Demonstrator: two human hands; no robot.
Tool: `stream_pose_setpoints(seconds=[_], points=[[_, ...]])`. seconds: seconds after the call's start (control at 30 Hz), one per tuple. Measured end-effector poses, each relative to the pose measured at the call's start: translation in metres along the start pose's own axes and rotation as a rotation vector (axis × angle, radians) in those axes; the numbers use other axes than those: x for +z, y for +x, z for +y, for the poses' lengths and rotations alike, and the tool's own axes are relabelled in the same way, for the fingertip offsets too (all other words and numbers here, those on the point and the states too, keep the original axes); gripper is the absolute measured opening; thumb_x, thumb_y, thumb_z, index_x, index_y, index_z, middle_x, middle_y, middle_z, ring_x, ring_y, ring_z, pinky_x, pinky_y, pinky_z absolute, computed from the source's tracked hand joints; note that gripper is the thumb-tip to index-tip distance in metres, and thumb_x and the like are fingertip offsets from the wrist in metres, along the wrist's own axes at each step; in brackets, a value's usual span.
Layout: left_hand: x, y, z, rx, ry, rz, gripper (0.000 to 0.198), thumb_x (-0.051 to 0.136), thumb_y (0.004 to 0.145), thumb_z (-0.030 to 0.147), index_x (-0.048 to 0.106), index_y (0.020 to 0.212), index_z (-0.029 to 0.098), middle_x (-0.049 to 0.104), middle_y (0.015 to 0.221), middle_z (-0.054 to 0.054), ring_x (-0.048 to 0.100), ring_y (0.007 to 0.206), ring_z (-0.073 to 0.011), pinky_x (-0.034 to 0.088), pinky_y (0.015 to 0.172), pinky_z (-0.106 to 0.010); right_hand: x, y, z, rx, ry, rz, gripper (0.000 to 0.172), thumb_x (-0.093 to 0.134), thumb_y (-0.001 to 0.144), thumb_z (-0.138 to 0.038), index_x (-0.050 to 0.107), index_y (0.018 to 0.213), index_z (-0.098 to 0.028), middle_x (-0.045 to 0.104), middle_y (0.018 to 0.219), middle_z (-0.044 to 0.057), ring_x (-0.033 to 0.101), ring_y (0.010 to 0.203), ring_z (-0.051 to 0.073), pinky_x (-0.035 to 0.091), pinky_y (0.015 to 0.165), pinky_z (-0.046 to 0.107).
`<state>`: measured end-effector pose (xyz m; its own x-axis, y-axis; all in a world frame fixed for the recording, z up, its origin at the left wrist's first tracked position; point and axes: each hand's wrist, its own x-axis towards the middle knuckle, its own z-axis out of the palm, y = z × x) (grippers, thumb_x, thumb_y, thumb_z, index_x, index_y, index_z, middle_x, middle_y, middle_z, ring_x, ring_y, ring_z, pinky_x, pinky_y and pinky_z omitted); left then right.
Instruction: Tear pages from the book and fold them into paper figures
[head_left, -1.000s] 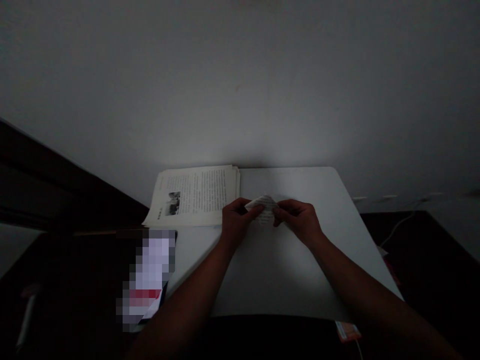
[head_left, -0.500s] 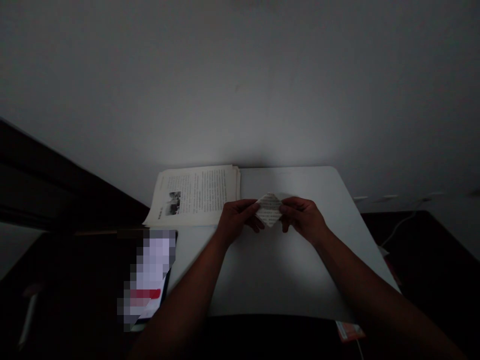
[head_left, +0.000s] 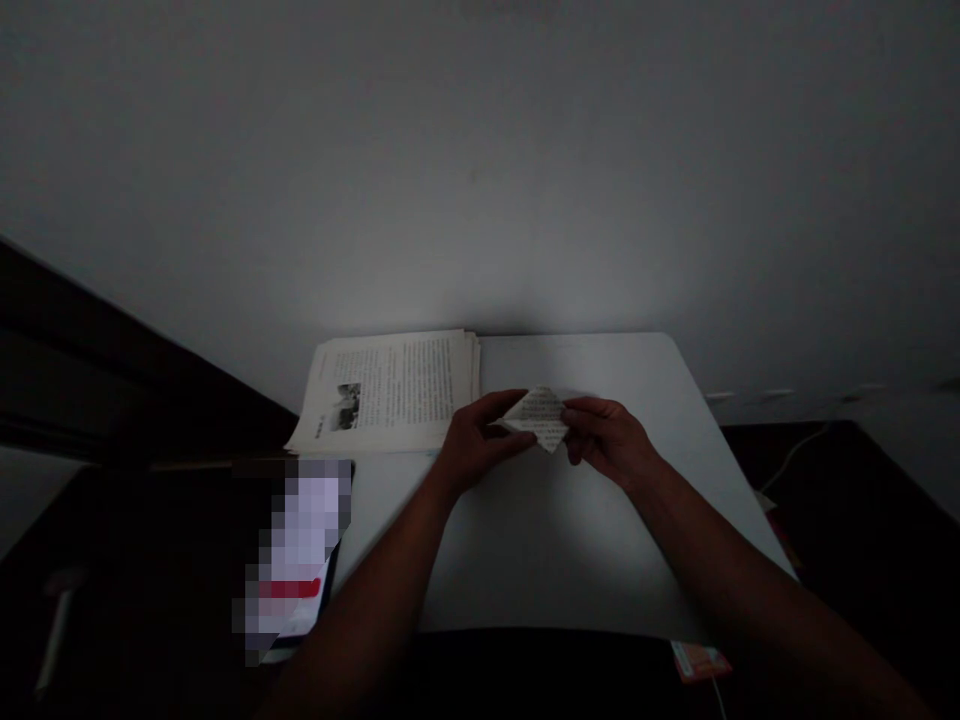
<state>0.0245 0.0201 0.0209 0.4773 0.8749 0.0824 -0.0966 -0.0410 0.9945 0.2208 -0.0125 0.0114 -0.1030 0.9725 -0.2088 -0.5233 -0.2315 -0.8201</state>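
A small piece of folded printed paper (head_left: 541, 415), diamond-shaped with lines of text, is held up over the white table (head_left: 540, 560) between both hands. My left hand (head_left: 480, 440) grips its left side, fingers along the upper edge and thumb at the lower edge. The paper's left corner shows between them. On the other side, my right hand (head_left: 607, 435) pinches the right corner between thumb and fingers. Some fingertips of both hands are hidden behind the paper.
A stack of printed sheets (head_left: 390, 390) lies at the table's back left, against the wall (head_left: 480, 200). A lit, blurred-out screen device (head_left: 304, 545) rests by the left edge. Below the front right edge is an orange-and-white item (head_left: 701, 662) with a cable.
My left thumb and fingers have spread apart and shifted along the paper's edges, baring its left corner. The paper has turned slightly; my right hand keeps its pinch.
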Motion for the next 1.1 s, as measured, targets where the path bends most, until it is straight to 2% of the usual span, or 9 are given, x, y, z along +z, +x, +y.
stream_pose_setpoints(seconds=[0.07,0.13,0.27,0.4,0.53,0.73,1.1], points=[[0.000,-0.002,0.001,0.076,0.135,-0.025,0.075,0.083,0.054,0.031,0.053,0.122,0.021,0.058,0.121,-0.011,0.058,0.106,-0.0259,0.052,0.083,-0.036,0.000,-0.001,0.001,0.012,-0.026,-0.003,0.020,0.078,0.063,-0.022,0.071,0.079,-0.012,0.069,0.057,0.004,0.059,0.037,0.013,0.053,0.035,0.021],[0.000,-0.003,0.001,0.134,0.263,-0.038,0.085,0.085,0.050,0.032,0.048,0.127,0.024,0.055,0.124,-0.010,0.054,0.111,-0.0267,0.049,0.087,-0.039,0.000,-0.001,0.002,0.019,-0.050,-0.003,0.020,0.077,0.063,-0.022,0.071,0.078,-0.012,0.070,0.059,0.005,0.059,0.037,0.012,0.053,0.035,0.021],[0.001,-0.004,0.002,0.198,0.404,-0.041,0.085,0.084,0.051,0.036,0.047,0.127,0.024,0.054,0.122,-0.011,0.052,0.110,-0.0267,0.048,0.086,-0.040,0.001,0.000,0.002,0.026,-0.078,0.019,0.021,0.078,0.061,-0.022,0.070,0.077,-0.011,0.069,0.058,0.006,0.059,0.036,0.013,0.052,0.035,0.022],[0.001,-0.005,0.005,0.197,0.458,-0.057,0.088,0.084,0.052,0.037,0.043,0.128,0.025,0.053,0.122,-0.010,0.052,0.109,-0.0264,0.048,0.082,-0.038,0.003,-0.001,0.001,0.040,-0.116,0.015,0.022,0.078,0.060,-0.023,0.070,0.077,-0.011,0.068,0.056,0.005,0.059,0.036,0.014,0.051,0.034,0.023],[0.000,-0.005,0.008,0.209,0.475,-0.080,0.078,0.083,0.054,0.036,0.048,0.122,0.024,0.056,0.118,-0.008,0.053,0.106,-0.0238,0.048,0.079,-0.035,0.003,-0.001,0.002,0.042,-0.133,0.007,0.023,0.078,0.060,-0.024,0.070,0.077,-0.011,0.067,0.055,0.004,0.059,0.036,0.014,0.051,0.034,0.023],[-0.001,-0.004,0.006,0.259,0.448,-0.020,0.063,0.080,0.060,0.034,0.052,0.115,0.024,0.056,0.114,-0.007,0.055,0.104,-0.0215,0.050,0.075,-0.031,-0.001,0.000,0.004,0.020,-0.125,-0.053,0.024,0.074,0.067,-0.027,0.070,0.085,-0.011,0.068,0.058,0.005,0.061,0.040,0.015,0.053,0.038,0.026],[0.001,0.000,-0.003,0.284,0.245,0.097,0.034,0.074,0.068,0.029,0.063,0.099,0.019,0.060,0.098,-0.006,0.060,0.087,-0.0158,0.053,0.065,-0.025,0.001,0.000,0.006,-0.121,-0.112,-0.078,0.023,0.074,0.067,-0.028,0.070,0.087,-0.016,0.067,0.065,0.002,0.061,0.049,0.013,0.053,0.043,0.027]])
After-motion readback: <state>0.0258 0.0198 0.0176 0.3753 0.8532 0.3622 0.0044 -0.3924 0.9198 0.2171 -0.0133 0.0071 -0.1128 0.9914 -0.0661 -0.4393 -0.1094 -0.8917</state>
